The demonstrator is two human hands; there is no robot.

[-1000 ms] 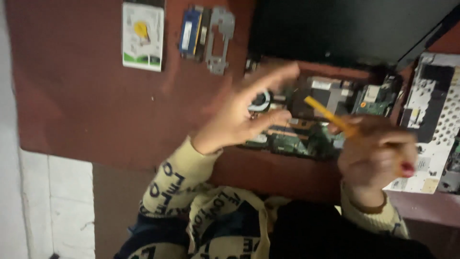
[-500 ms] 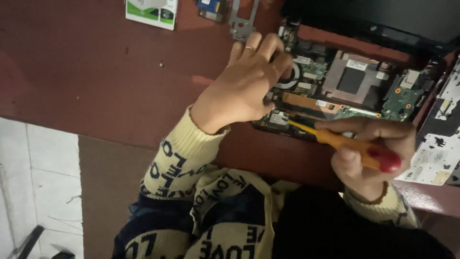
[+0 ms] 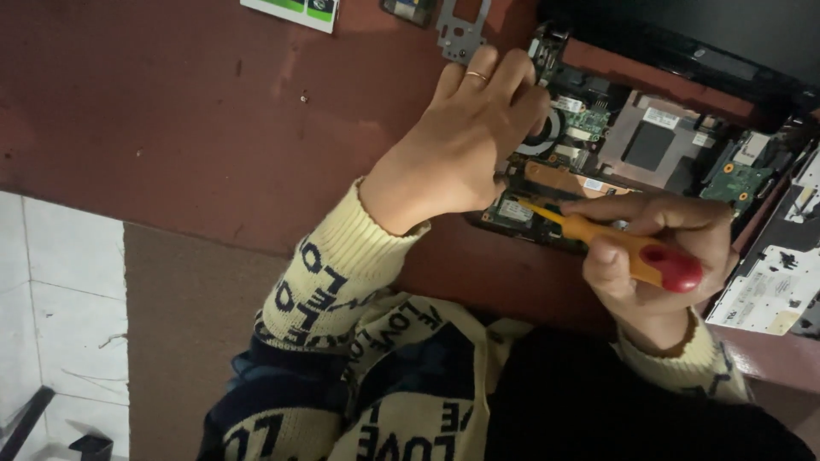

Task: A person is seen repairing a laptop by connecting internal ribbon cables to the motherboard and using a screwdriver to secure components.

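screwdriver [image 3: 617, 245] in r hand [image 3: 662, 252], l hand [image 3: 461, 141] on motherboard [image 3: 636, 149]

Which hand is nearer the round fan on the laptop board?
Left. The left hand covers part of the fan; the right hand sits lower right, gripping the orange screwdriver.

Bare tabletop [image 3: 171, 119] left of motherboard [image 3: 649, 145]

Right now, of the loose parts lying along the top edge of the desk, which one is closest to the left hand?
The grey metal bracket, with its rectangular cut-outs, lies just above the left hand. The small dark part and the white-and-green card lie farther left.
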